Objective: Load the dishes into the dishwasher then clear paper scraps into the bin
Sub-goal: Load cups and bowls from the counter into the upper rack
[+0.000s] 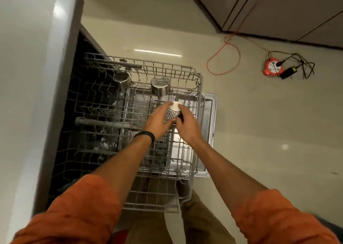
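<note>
A patterned black-and-white mug [171,113] with a white base is held upside down over the pulled-out upper rack [194,169] of the dishwasher. My left hand [158,122] grips its left side. My right hand [187,127] grips its right side, where the dark handle shows. Two steel cups stand upside down at the far side of the rack, one [160,86] just beyond the mug, the other [121,80] further left. The open dishwasher door [211,114] lies below the rack.
The white dishwasher top [27,76] fills the left. An orange cord [232,58] loops across the tiled floor to a red extension reel [272,66] with black cables at the right. Cabinets [278,8] run along the top right.
</note>
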Demonstrator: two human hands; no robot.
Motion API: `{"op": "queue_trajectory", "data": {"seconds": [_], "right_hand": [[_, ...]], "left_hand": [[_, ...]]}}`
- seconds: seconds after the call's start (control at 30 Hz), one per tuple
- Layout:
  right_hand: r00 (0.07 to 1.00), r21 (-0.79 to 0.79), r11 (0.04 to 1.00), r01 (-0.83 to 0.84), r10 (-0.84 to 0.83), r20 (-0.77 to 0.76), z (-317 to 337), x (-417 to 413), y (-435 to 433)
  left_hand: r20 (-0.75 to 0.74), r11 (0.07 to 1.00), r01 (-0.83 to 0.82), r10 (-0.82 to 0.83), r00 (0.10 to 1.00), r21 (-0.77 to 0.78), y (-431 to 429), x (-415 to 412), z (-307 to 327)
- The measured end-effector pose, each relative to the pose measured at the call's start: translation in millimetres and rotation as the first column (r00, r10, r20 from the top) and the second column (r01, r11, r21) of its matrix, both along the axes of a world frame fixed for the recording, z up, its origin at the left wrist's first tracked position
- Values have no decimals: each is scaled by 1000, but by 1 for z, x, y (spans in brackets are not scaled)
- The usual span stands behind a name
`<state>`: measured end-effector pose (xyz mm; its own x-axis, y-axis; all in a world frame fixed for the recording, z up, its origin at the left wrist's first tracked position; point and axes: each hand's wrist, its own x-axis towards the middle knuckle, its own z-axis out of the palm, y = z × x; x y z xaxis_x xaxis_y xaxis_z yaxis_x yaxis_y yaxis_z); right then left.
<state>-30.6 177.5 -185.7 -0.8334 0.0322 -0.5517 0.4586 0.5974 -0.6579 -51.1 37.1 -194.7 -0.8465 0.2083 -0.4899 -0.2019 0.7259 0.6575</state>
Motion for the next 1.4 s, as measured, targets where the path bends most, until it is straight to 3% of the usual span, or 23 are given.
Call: {"op": "queue_trajectory", "data": {"seconds": [0.47, 0.67, 0.87, 1.07, 1.4], "right_hand": [[984, 238, 957, -168, 150, 92, -28, -8, -18], [981, 227, 961, -155, 122, 152, -14, -6, -24], [980, 238, 951, -199, 190, 61, 15, 11, -16], [943, 235, 921, -310, 329, -47, 81, 41, -2], [764, 219, 831, -511, 556, -328, 189, 78, -30]], "left_hand": [[-9, 988, 126, -128, 992, -92, -9, -16, -36], [12, 965, 184, -185, 983, -186, -14, -16, -24], [-48, 959, 163, -178, 983, -231, -22, 5, 17], [-124, 978, 39, -65, 990, -207, -18, 51, 88], [-354, 933, -239, 136, 925, -268, -47, 138, 204]]}}
